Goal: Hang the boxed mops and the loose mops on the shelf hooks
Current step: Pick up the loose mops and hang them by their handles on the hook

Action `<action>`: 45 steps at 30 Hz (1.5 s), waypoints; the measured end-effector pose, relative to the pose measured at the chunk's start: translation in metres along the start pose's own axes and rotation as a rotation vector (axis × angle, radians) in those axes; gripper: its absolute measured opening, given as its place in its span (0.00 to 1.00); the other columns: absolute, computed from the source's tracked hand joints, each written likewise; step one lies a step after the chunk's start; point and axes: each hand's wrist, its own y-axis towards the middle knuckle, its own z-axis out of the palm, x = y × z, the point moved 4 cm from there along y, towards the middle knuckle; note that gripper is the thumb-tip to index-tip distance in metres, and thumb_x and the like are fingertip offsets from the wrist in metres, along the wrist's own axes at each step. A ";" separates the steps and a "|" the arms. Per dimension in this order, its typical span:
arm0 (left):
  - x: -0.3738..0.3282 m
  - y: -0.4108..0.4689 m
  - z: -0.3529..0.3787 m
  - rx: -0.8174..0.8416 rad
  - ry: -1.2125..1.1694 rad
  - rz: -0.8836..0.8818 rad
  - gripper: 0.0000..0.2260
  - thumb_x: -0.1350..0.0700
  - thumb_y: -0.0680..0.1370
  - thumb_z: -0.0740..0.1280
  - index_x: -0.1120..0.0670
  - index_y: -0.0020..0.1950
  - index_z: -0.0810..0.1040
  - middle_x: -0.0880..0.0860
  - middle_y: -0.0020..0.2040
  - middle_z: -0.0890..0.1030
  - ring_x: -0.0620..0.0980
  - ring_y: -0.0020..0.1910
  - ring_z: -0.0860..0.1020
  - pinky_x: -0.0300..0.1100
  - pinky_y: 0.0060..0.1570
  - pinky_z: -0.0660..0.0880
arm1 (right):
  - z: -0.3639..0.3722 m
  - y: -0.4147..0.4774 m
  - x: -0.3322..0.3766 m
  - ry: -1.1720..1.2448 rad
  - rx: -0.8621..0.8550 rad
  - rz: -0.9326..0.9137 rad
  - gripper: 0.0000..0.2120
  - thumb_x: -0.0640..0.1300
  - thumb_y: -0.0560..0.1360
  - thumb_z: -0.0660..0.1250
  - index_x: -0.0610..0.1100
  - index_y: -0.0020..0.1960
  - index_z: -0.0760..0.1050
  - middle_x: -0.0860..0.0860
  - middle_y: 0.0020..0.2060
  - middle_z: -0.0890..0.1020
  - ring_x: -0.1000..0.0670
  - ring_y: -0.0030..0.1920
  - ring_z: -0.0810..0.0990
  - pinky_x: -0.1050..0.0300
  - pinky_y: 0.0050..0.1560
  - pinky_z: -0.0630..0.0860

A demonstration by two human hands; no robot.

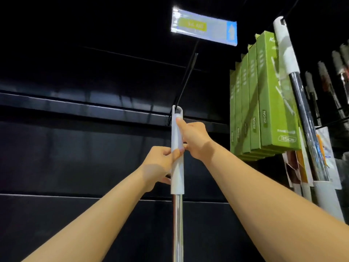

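Observation:
A loose mop with a white plastic grip and a shiny metal pole stands upright in the middle. Its top loop sits at the black shelf hook, right where the hook meets the back rail. My left hand wraps the grip from the left. My right hand holds the grip higher up, thumb pressed just under the loop. Several green boxed mops hang on a hook at the right. Another loose mop with a white grip hangs in front of them.
A price tag sits on the outer end of the hook, above my hands. Dark shelf panels fill the left and centre. More dark-handled tools hang at the far right, with printed packaging below the boxes.

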 end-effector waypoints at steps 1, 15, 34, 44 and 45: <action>0.005 0.004 0.000 -0.005 0.002 -0.011 0.19 0.44 0.79 0.64 0.60 0.53 0.79 0.55 0.45 0.81 0.51 0.39 0.82 0.41 0.31 0.80 | 0.002 0.005 -0.006 -0.005 0.005 0.018 0.22 0.55 0.78 0.65 0.35 0.57 0.74 0.44 0.48 0.81 0.44 0.50 0.81 0.42 0.57 0.79; 0.059 0.051 -0.006 -0.071 0.053 -0.109 0.18 0.43 0.79 0.64 0.57 0.57 0.79 0.55 0.50 0.82 0.53 0.44 0.83 0.48 0.39 0.82 | 0.026 0.057 -0.065 0.083 -0.011 0.156 0.22 0.53 0.76 0.68 0.39 0.63 0.70 0.43 0.52 0.79 0.44 0.48 0.80 0.53 0.36 0.78; 0.078 0.057 0.000 -0.171 0.046 -0.281 0.14 0.45 0.80 0.64 0.56 0.50 0.77 0.57 0.51 0.82 0.55 0.50 0.81 0.52 0.50 0.80 | 0.029 0.034 -0.068 -0.217 -0.051 0.180 0.20 0.51 0.79 0.64 0.38 0.64 0.69 0.41 0.57 0.78 0.44 0.47 0.80 0.53 0.42 0.77; 0.061 -0.021 -0.005 -0.106 0.814 -0.124 0.26 0.42 0.79 0.61 0.55 0.72 0.64 0.58 0.65 0.73 0.59 0.64 0.72 0.52 0.63 0.70 | -0.049 -0.091 -0.073 -1.168 -0.025 0.246 0.30 0.60 0.77 0.64 0.39 0.68 0.64 0.40 0.66 0.72 0.37 0.67 0.68 0.45 0.61 0.69; 0.060 -0.034 -0.005 -0.075 0.918 -0.108 0.26 0.41 0.79 0.60 0.53 0.72 0.64 0.58 0.65 0.73 0.60 0.64 0.71 0.53 0.64 0.69 | -0.055 -0.110 -0.070 -1.261 -0.016 0.269 0.30 0.61 0.77 0.63 0.40 0.68 0.63 0.41 0.66 0.72 0.37 0.68 0.67 0.45 0.62 0.68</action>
